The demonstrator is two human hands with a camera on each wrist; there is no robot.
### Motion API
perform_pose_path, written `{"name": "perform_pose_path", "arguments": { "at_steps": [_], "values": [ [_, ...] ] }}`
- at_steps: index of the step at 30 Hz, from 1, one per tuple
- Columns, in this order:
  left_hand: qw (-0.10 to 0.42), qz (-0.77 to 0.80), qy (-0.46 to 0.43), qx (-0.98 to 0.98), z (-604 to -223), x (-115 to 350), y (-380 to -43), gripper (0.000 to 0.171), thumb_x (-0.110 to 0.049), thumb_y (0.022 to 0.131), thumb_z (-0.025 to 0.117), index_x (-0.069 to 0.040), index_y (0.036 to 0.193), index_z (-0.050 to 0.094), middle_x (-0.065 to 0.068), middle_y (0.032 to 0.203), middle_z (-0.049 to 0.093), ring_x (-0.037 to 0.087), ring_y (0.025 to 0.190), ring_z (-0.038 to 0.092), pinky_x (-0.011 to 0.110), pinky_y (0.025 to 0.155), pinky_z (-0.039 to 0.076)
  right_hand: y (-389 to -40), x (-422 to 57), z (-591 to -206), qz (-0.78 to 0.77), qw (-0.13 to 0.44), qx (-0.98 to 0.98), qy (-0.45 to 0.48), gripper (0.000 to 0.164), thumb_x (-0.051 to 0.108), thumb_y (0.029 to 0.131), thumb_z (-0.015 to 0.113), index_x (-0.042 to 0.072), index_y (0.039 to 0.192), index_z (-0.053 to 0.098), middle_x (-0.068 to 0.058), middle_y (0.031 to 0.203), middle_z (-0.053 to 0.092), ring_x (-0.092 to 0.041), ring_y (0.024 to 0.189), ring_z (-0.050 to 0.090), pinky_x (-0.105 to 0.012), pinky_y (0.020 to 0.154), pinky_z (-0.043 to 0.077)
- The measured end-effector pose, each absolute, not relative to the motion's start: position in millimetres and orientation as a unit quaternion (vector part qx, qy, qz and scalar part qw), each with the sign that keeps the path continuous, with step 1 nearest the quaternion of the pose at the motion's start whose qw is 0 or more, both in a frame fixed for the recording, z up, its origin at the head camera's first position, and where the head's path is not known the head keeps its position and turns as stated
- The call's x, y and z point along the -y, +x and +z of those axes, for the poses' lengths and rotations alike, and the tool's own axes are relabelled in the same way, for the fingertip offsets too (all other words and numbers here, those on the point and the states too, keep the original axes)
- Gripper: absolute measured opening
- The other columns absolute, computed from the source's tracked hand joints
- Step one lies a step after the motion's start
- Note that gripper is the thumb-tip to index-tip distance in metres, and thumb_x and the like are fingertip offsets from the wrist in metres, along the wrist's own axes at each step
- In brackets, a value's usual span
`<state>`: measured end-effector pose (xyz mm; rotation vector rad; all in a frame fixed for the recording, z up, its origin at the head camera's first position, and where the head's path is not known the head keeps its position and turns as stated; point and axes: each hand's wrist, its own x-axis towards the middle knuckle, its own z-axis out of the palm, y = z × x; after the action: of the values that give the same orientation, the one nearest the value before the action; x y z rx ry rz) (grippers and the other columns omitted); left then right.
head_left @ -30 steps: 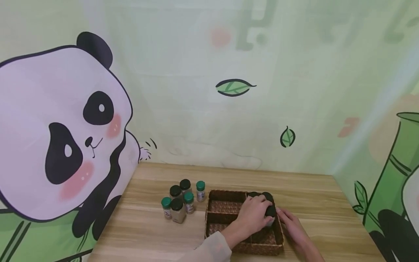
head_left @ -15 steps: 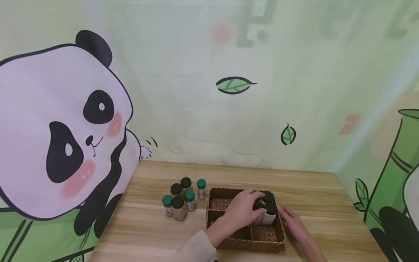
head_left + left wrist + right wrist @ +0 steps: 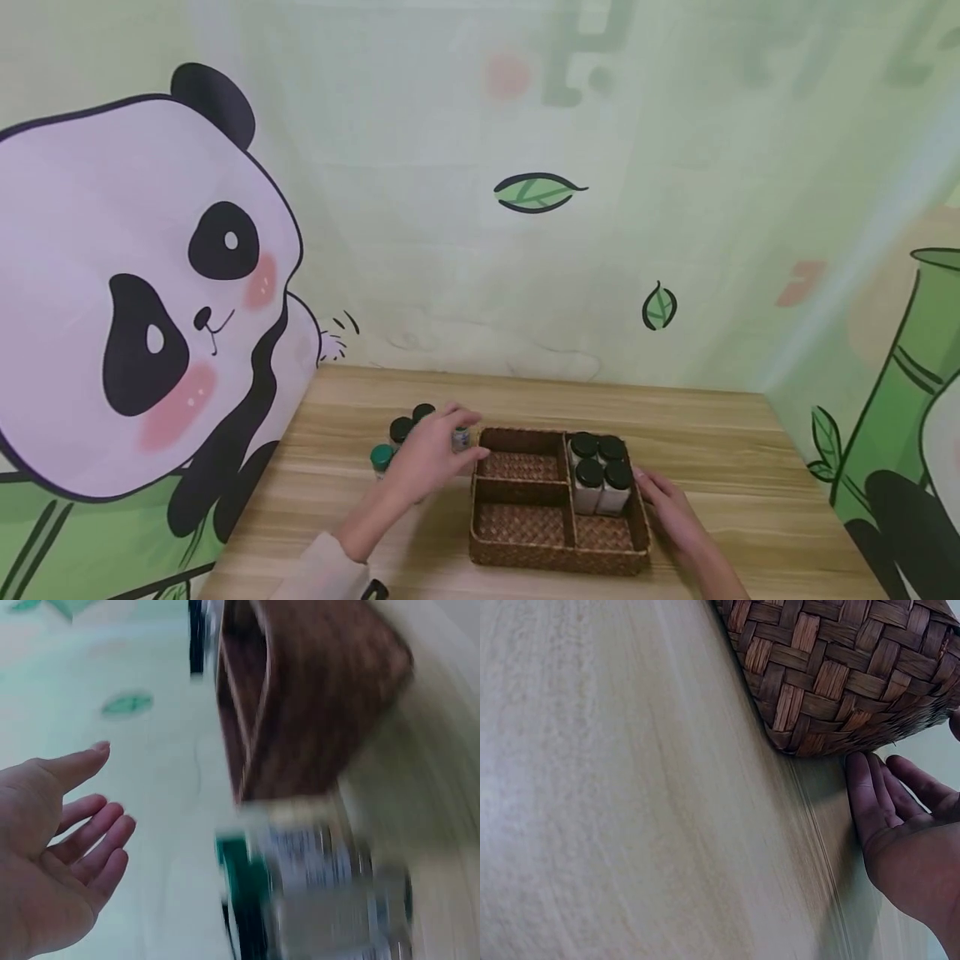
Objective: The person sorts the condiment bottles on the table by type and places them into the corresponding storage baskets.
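A brown woven basket point(image 3: 558, 557) with three compartments sits on the table. Several black-lidded spice jars point(image 3: 617, 478) stand upright at the back of its right compartment; both left compartments show bare weave. My left hand point(image 3: 433, 454) is over the loose jars left of the basket, fingers and thumb spread, holding nothing. Near its fingertips is a small spice jar point(image 3: 461, 438), its cap hidden by the hand. In the left wrist view the jars point(image 3: 322, 915) are blurred and apart from the hand. My right hand point(image 3: 907, 817) rests its extended fingertips against the basket's right side.
Left of the basket stand loose black-lidded jars point(image 3: 401, 430) and a green-lidded jar point(image 3: 382, 456), partly covered by my left hand and forearm. The wooden table point(image 3: 712, 433) meets a panda-printed backdrop point(image 3: 420, 250) behind and at the sides.
My left hand has let go of the black-lidded jars in the basket's right compartment and moved left to the loose jars. The right hand has stayed at the basket's side.
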<state>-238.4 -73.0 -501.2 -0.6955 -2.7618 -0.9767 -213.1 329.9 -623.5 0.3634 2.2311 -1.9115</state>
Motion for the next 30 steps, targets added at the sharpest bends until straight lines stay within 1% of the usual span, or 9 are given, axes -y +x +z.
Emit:
{"name": "perform_pose_path", "arguments": {
  "at_steps": [2,4,6,9,15,18,22,27,30],
  "values": [
    [0.070,-0.331,-0.210,0.917,-499.9,97.5,-241.3,0.045,-0.030,0.092,0.086,-0.009,0.130,0.073,0.004,0.125,0.069,0.024,0.111,0.069,0.042,0.091,0.060,-213.0,-330.2,-623.6,-0.643,0.092,-0.750,0.122,0.082,0.057,0.109,0.051,-0.009,0.157,0.037,-0.035,0.158,0.039,-0.046,0.147,0.038,-0.062,0.120,0.034],
    [0.064,-0.337,-0.198,0.918,-501.3,119.5,-244.7,0.045,-0.025,0.091,0.087,-0.006,0.128,0.073,0.007,0.123,0.069,0.027,0.112,0.069,0.044,0.093,0.059,-212.6,-330.8,-623.6,-0.646,0.091,-0.748,0.123,0.081,0.055,0.110,0.050,-0.009,0.157,0.037,-0.034,0.157,0.041,-0.044,0.146,0.041,-0.060,0.118,0.037],
    [0.055,-0.336,-0.195,0.920,-504.4,140.1,-246.6,0.044,-0.021,0.091,0.087,-0.002,0.128,0.073,0.010,0.123,0.069,0.030,0.114,0.068,0.047,0.097,0.057,-212.3,-331.2,-624.0,-0.645,0.089,-0.748,0.125,0.079,0.054,0.110,0.050,-0.009,0.157,0.038,-0.033,0.156,0.043,-0.040,0.142,0.045,-0.056,0.116,0.042],
    [0.045,-0.323,-0.189,0.926,-508.7,167.1,-245.6,0.040,-0.017,0.092,0.085,0.000,0.127,0.072,0.013,0.123,0.070,0.033,0.116,0.068,0.051,0.099,0.055,-212.7,-331.2,-624.6,-0.647,0.090,-0.747,0.123,0.078,0.054,0.110,0.050,-0.008,0.156,0.039,-0.031,0.154,0.046,-0.036,0.140,0.047,-0.054,0.113,0.045],
    [0.033,-0.281,-0.204,0.937,-513.4,194.3,-242.8,0.031,-0.004,0.089,0.084,0.003,0.117,0.074,0.014,0.113,0.071,0.036,0.108,0.069,0.052,0.095,0.057,-213.8,-331.9,-623.5,-0.649,0.087,-0.746,0.119,0.079,0.054,0.111,0.050,-0.009,0.157,0.038,-0.032,0.157,0.043,-0.041,0.145,0.041,-0.060,0.119,0.036],
    [0.030,-0.272,-0.205,0.940,-519.8,196.2,-242.7,0.030,0.000,0.086,0.085,0.001,0.114,0.075,0.011,0.109,0.069,0.036,0.105,0.069,0.050,0.093,0.057,-213.6,-331.7,-623.0,-0.648,0.085,-0.747,0.122,0.078,0.054,0.111,0.050,-0.009,0.155,0.040,-0.030,0.154,0.047,-0.039,0.142,0.045,-0.058,0.118,0.039],
    [0.046,-0.269,-0.190,0.943,-532.6,196.7,-245.4,0.030,0.002,0.083,0.087,-0.002,0.111,0.077,0.007,0.104,0.067,0.031,0.101,0.069,0.048,0.090,0.058,-213.2,-330.2,-623.3,-0.648,0.084,-0.746,0.125,0.076,0.053,0.111,0.050,-0.009,0.154,0.042,-0.027,0.150,0.052,-0.033,0.136,0.051,-0.051,0.113,0.046],
    [0.052,-0.278,-0.187,0.941,-544.5,200.3,-249.1,0.030,0.002,0.081,0.089,-0.002,0.108,0.076,0.003,0.099,0.066,0.022,0.093,0.066,0.044,0.085,0.058,-213.5,-328.8,-624.2,-0.648,0.089,-0.746,0.124,0.078,0.054,0.110,0.050,-0.009,0.155,0.040,-0.030,0.153,0.047,-0.038,0.140,0.047,-0.054,0.116,0.042],
    [0.036,-0.290,-0.185,0.938,-543.4,206.8,-249.4,0.028,-0.001,0.084,0.088,-0.001,0.109,0.075,0.003,0.099,0.067,0.018,0.092,0.066,0.042,0.084,0.058,-213.9,-328.4,-625.0,-0.651,0.092,-0.744,0.123,0.080,0.054,0.110,0.051,-0.010,0.156,0.038,-0.032,0.155,0.045,-0.041,0.143,0.044,-0.057,0.118,0.039]
  ]
}}
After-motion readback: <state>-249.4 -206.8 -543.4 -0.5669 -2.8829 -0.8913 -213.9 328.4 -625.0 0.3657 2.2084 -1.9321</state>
